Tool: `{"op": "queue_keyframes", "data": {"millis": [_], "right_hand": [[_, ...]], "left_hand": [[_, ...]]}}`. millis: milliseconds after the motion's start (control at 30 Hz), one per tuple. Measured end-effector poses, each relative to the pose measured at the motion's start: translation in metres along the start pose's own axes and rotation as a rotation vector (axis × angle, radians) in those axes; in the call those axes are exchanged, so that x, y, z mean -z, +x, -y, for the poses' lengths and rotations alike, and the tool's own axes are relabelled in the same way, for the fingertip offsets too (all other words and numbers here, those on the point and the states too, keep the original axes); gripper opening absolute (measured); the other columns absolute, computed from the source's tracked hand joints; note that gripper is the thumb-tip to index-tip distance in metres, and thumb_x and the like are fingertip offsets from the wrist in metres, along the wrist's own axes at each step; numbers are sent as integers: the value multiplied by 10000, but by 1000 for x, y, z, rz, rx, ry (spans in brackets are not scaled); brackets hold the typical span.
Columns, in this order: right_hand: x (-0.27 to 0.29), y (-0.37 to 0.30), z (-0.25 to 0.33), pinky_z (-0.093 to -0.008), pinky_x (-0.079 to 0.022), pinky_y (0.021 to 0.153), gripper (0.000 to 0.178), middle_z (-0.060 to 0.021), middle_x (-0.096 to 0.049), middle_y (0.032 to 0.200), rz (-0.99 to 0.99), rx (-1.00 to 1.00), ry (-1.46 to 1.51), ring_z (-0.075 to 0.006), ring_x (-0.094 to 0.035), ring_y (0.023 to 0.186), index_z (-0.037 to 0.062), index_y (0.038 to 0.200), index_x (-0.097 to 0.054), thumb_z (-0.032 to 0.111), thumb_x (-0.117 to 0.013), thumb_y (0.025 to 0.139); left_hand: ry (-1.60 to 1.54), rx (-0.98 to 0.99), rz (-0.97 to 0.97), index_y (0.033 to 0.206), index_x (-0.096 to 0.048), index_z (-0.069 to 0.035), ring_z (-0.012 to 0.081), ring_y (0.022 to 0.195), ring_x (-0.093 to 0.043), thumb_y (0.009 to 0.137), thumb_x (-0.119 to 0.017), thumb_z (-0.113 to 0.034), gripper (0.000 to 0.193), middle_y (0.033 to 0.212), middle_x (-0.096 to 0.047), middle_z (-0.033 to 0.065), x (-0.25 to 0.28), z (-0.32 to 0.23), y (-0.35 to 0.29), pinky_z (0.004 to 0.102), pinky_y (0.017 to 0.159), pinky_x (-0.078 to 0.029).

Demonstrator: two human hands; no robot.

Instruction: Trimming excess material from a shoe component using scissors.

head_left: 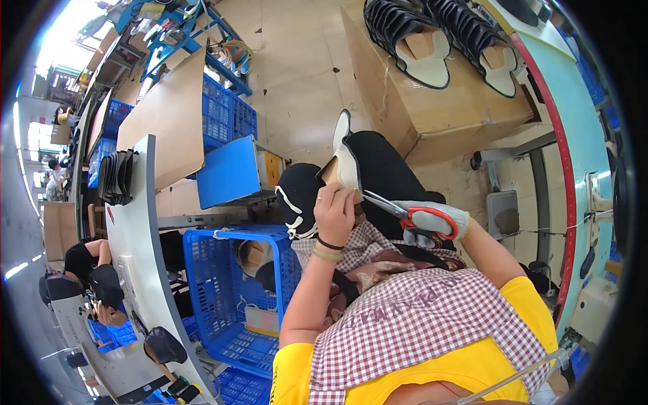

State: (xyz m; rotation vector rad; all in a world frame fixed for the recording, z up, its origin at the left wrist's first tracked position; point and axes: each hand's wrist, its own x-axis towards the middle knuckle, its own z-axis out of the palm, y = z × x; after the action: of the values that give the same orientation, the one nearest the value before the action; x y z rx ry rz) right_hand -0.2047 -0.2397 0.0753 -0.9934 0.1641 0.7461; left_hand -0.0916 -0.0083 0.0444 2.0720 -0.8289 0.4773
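Note:
My left hand pinches the near end of a shoe upper, which has a cream lining and a dark edge. The upper lies across my black-clad knees. My right hand, in a pale glove, is closed round the red handles of a pair of scissors. Their blades point left and reach the edge of the upper, just beside my left fingers. Whether the blades are apart is too small to tell. Thin white strips rest on my left knee.
A cardboard box at far right carries stacked uppers. At left stands a blue basket with pieces inside, beside a grey table. A co-worker sits further left. A red-edged green table borders the right.

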Motion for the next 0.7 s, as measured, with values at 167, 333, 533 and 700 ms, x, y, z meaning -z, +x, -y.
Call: {"op": "queue_keyframes", "data": {"millis": [167, 333, 533, 700], "right_hand": [[-1, 13, 5, -192, -489, 508, 708, -57, -646, 853, 51, -53, -5, -60, -586, 582, 123, 1477, -252, 422, -564, 916], [-4, 21, 12, -183, -473, 492, 686, -51, -624, 830, 52, -49, 2, -62, -562, 568, 115, 1470, -272, 423, -548, 923], [-11, 21, 12, -170, -388, 434, 622, -24, -550, 754, 25, -116, 131, -56, -463, 515, 121, 1444, -337, 404, -545, 930], [-28, 25, 7, -165, -369, 430, 587, -5, -560, 767, -35, -59, 181, -39, -462, 525, 125, 1401, -395, 435, -549, 927]], "left_hand": [[-32, 29, -27, 820, -642, 0, 265, 751, -577, 729, -662, 56, 108, 846, -579, 110, 1, -1, -12, 330, 643, -475], [-60, 29, -44, 820, -643, -6, 277, 725, -580, 726, -670, 41, 108, 848, -586, 112, 4, 0, -17, 346, 612, -476], [-84, 57, -67, 825, -644, -4, 271, 718, -582, 731, -669, 46, 110, 839, -585, 113, 0, -1, -19, 340, 598, -475], [-110, 92, -75, 834, -646, -1, 258, 730, -573, 752, -662, 58, 103, 849, -576, 117, 0, -5, -18, 314, 627, -467]]}}
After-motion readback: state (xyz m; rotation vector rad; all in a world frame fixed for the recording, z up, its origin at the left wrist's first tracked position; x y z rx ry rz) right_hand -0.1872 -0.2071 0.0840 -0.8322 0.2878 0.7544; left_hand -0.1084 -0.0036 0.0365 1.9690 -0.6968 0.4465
